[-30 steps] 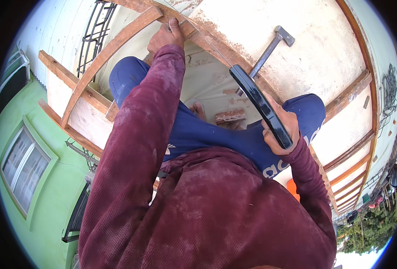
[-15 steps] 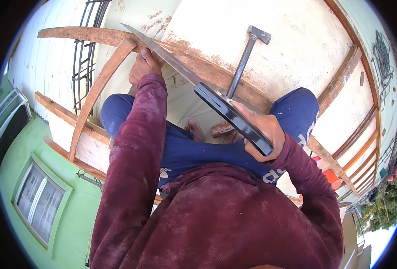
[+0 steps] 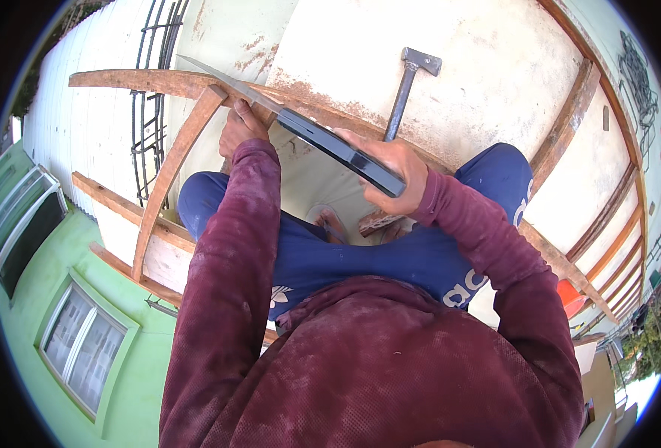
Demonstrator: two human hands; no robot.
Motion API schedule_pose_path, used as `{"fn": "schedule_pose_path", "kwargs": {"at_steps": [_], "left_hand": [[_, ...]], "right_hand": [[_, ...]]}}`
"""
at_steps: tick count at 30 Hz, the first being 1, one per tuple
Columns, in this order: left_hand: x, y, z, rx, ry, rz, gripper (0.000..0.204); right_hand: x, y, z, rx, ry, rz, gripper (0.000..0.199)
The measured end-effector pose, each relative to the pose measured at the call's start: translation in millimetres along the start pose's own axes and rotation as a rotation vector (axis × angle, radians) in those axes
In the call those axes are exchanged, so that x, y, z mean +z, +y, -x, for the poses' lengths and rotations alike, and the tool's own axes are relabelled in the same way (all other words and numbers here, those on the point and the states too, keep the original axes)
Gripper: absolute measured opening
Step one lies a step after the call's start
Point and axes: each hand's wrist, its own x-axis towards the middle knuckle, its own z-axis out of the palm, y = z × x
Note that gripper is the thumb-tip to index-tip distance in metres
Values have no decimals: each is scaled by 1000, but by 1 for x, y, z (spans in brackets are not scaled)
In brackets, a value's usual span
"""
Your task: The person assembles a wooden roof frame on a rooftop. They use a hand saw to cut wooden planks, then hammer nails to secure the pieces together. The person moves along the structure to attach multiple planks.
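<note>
Pushed forward and leftward since the earlier frame, with right hand (image 3: 401, 160) brought nearer to left hand (image 3: 241, 131): handsaw (image 3: 312, 133), black in the handle and grey in the blade (image 3: 252, 95). Now laid aslant over wooden strip (image 3: 132, 81), close to the crossing with curved slat (image 3: 170, 168), with narrow tip past the far edge. Whether touching the wood or just above it, not possible to tell. On the right, fingers wrapped closely about the rear part of the handle; on the left, fingers curled and apparently grasping the strip at its near edge, with thumb uppermost and underside of the grip hidden.

Judged handling: light overall, with most weight toward the handle; rigid and perhaps slick at the smooth black casing, thin and springy along the blade, hence liable to bow or bind if twisted. Best held well back on the handle, in line with the blade, and never by the cutting edge. In the strip, probable stiffness and modest weight, with rough, splinter-prone surface; best steadied beside the crossing, clear of the blade. Beyond the right hand: hammer (image 3: 401, 101), dark and metal-headed, over pale panel (image 3: 510, 82).
</note>
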Motion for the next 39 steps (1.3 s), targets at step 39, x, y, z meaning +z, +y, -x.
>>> {"fn": "schedule_pose_path", "kwargs": {"at_steps": [39], "left_hand": [[-8, -4, 7, -27, -45, -36, 72]], "right_hand": [[16, 15, -1, -25, 38, 77, 83]]}}
